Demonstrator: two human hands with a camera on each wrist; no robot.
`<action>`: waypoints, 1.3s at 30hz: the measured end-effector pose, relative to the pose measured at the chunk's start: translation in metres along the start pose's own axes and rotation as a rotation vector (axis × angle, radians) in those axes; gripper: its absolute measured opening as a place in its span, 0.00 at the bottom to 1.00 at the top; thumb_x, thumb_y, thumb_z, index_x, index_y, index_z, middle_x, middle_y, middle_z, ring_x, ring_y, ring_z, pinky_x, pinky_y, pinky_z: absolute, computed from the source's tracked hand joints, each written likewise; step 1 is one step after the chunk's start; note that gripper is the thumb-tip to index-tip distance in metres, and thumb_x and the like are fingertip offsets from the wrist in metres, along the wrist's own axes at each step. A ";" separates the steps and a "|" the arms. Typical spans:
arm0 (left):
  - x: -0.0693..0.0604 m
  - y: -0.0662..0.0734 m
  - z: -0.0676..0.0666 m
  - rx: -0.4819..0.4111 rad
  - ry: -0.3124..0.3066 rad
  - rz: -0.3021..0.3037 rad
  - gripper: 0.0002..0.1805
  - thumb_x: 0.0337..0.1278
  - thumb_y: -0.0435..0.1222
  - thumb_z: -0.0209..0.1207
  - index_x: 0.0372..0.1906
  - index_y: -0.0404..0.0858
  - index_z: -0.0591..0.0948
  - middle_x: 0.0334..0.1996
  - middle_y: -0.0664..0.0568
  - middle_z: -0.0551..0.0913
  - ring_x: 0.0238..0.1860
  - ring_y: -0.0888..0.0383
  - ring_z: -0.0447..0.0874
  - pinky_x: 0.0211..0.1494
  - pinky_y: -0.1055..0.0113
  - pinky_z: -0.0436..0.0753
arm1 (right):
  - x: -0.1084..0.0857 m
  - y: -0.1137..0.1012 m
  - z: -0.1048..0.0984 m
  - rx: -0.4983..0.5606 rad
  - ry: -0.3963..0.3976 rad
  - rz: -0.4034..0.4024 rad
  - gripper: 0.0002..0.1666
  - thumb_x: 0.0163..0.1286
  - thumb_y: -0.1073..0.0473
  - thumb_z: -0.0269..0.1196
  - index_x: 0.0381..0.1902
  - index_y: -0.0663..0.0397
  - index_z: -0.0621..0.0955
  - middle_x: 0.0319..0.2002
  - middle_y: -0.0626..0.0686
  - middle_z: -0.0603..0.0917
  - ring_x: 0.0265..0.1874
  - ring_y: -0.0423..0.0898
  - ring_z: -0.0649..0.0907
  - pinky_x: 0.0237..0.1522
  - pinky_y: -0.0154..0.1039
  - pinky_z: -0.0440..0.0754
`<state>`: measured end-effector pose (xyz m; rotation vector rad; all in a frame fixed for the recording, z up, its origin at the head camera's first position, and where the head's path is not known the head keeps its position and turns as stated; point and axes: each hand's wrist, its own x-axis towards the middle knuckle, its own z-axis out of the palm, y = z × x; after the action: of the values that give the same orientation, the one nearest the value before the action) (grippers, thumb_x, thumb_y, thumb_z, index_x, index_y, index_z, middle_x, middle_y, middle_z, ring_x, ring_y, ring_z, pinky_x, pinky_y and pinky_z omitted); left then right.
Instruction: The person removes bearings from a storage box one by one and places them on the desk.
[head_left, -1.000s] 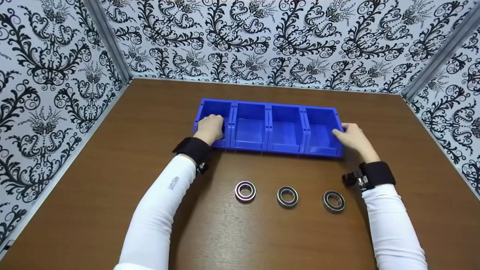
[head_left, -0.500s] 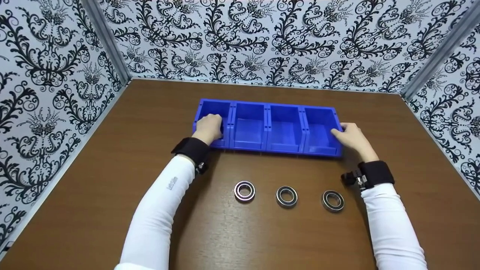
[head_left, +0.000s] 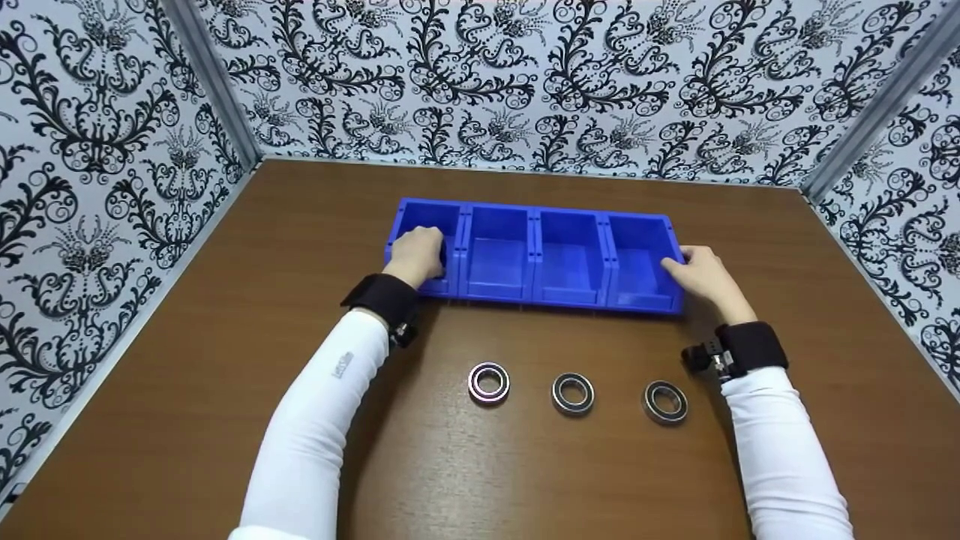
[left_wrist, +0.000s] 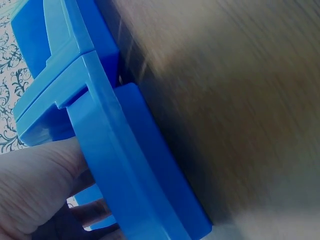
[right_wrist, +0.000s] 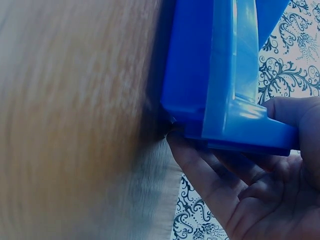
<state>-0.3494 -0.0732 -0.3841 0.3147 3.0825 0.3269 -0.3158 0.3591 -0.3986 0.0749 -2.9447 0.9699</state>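
Observation:
A row of joined blue storage bins [head_left: 497, 262] stands on the brown table in the head view, with no contents visible in the compartments I can see into. At its left end my left hand [head_left: 415, 255] reaches into the leftmost compartment and grips the bin there; the front lip [left_wrist: 117, 165] hides part of the fingers in the left wrist view. My right hand [head_left: 703, 274] holds the right end wall, thumb over the top edge and fingers [right_wrist: 200, 172] along the outside and underside. Three ring bearings lie flat in front: left [head_left: 488, 400], middle [head_left: 572, 410], right [head_left: 665, 418].
The brown table [head_left: 225, 360] extends around the bins. Patterned walls [head_left: 510, 90] enclose it at the back and sides, with grey metal posts [head_left: 217, 82] in the corners. Each wrist wears a black strap [head_left: 754, 346] with a small camera.

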 end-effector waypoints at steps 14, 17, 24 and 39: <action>-0.002 -0.002 -0.006 -0.003 -0.006 0.023 0.13 0.51 0.30 0.68 0.44 0.30 0.86 0.51 0.33 0.87 0.52 0.35 0.87 0.53 0.42 0.84 | 0.000 0.000 -0.001 0.021 -0.011 0.004 0.25 0.76 0.58 0.56 0.56 0.78 0.80 0.48 0.75 0.85 0.41 0.59 0.86 0.40 0.38 0.79; -0.002 -0.003 -0.007 -0.012 -0.006 0.027 0.12 0.50 0.30 0.68 0.43 0.31 0.87 0.50 0.34 0.87 0.51 0.36 0.87 0.53 0.42 0.84 | 0.000 0.000 -0.001 0.016 -0.021 0.007 0.25 0.77 0.58 0.55 0.58 0.78 0.79 0.49 0.75 0.85 0.44 0.61 0.86 0.42 0.39 0.79; -0.004 -0.003 -0.010 -0.029 0.012 0.047 0.11 0.48 0.29 0.68 0.41 0.34 0.88 0.49 0.35 0.88 0.51 0.37 0.88 0.53 0.43 0.84 | 0.001 -0.001 -0.002 0.018 -0.042 0.014 0.27 0.78 0.58 0.54 0.59 0.79 0.78 0.52 0.76 0.84 0.45 0.61 0.86 0.41 0.37 0.78; -0.005 -0.001 -0.017 -0.040 0.016 0.054 0.15 0.47 0.30 0.71 0.44 0.34 0.89 0.50 0.36 0.88 0.51 0.39 0.88 0.52 0.44 0.85 | 0.002 0.000 -0.002 0.027 -0.042 0.009 0.28 0.78 0.58 0.54 0.61 0.81 0.76 0.52 0.78 0.82 0.47 0.64 0.86 0.42 0.37 0.79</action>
<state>-0.3453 -0.0791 -0.3673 0.3972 3.0832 0.3941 -0.3174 0.3605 -0.3975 0.0843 -2.9727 1.0220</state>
